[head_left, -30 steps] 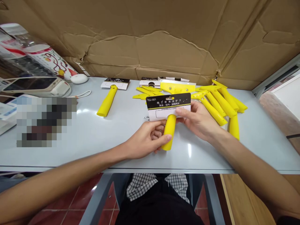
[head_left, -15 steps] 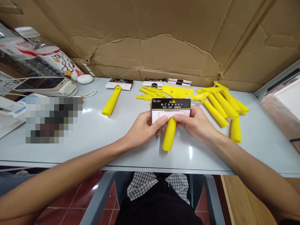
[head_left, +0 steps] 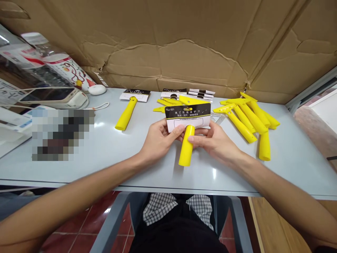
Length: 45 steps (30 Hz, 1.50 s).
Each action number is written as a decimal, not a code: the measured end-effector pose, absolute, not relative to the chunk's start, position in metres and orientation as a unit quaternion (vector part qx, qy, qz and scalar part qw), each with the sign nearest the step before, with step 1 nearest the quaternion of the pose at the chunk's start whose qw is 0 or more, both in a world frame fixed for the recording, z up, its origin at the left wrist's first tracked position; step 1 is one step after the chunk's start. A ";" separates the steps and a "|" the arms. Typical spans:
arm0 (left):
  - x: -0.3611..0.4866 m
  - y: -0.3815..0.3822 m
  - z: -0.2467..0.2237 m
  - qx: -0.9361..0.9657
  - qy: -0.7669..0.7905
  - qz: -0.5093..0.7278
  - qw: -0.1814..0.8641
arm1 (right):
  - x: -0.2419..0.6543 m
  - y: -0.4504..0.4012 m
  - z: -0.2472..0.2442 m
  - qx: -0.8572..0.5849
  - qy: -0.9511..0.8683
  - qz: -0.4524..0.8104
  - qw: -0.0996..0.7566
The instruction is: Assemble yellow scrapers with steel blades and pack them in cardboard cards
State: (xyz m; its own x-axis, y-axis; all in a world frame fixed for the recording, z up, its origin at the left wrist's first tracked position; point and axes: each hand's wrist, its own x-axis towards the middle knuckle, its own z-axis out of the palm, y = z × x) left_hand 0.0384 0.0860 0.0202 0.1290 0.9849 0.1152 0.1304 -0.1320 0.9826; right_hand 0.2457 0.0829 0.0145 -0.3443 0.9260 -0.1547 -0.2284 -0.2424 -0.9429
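My left hand (head_left: pixel 162 138) pinches the left side of a black-and-white printed card (head_left: pixel 189 115), thumb on its front. A yellow handle (head_left: pixel 186 146) sticks out below the card toward me. My right hand (head_left: pixel 214 140) has its thumb on the handle's right side, with fingers behind the card. Another yellow handle with a card (head_left: pixel 135 95) at its top lies to the left. Behind the held card are flat yellow pieces (head_left: pixel 168 102) and more cards (head_left: pixel 201 94). Several yellow handles (head_left: pixel 254 117) lie in a pile on the right.
Cardboard (head_left: pixel 171 42) stands along the table's back edge. At the left are plastic bottles (head_left: pixel 63 63), a phone (head_left: pixel 50 95) with a cable, a white rounded object (head_left: pixel 97 89) and a pixelated dark item (head_left: pixel 63 135). A metal piece (head_left: pixel 218 118) lies right of centre.
The card and handle have shifted slightly left and up, and the card now tilts. My right thumb has moved from the card down onto the handle.
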 end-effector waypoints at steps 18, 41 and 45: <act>0.032 0.106 0.025 0.494 0.453 0.536 0.513 | 0.249 0.083 0.020 -0.417 -0.590 0.619 0.307; 0.013 0.123 0.010 0.711 0.465 0.408 0.334 | 0.240 0.049 0.013 -0.487 -0.799 0.266 0.232; 0.017 0.116 0.008 0.764 0.453 0.332 0.318 | 0.244 0.033 0.004 -0.498 -0.809 0.227 0.215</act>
State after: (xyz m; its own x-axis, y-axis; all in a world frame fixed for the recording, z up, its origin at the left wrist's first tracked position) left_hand 0.0170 0.1162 0.0080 0.3706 0.9027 0.2188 0.4806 -0.3879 0.7864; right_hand 0.2439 0.0330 0.0044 -0.4120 0.9029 0.1224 0.7074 0.4016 -0.5816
